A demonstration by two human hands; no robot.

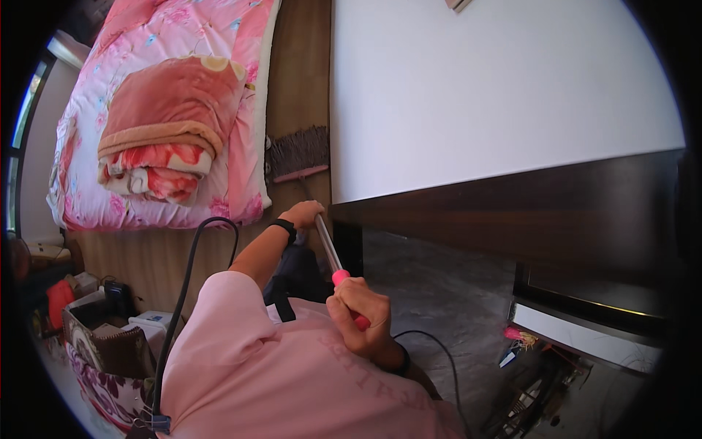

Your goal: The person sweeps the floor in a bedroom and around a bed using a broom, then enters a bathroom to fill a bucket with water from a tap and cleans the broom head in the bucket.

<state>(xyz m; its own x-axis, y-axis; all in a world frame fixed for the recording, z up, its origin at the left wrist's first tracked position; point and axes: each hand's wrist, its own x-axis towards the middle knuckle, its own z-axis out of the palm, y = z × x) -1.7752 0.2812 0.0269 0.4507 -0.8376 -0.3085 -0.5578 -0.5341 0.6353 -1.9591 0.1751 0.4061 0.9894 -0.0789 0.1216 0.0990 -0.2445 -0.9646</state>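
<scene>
A mop runs away from me, with a silver handle (329, 245) and a pink grip at its near end. My left hand (303, 214) is closed round the far part of the handle. Lower and to the right, my right hand (362, 314) wraps the pink grip, part of which shows below the fist. Beyond my left hand, the mop head (300, 152), with grey-brown strands and a pink edge, lies on a brown wood-grain surface (298, 80). It sits between the bed and a white panel. Part of the pole near the head is hidden by my left hand.
Left of the mop is a bed with floral pink bedding (248, 110) and a folded blanket (172, 110). A white panel (497, 88) with a dark wood edge (512, 197) rises at the right. Boxes and bags (110, 329) crowd the lower left; black cables (191, 256) hang near me.
</scene>
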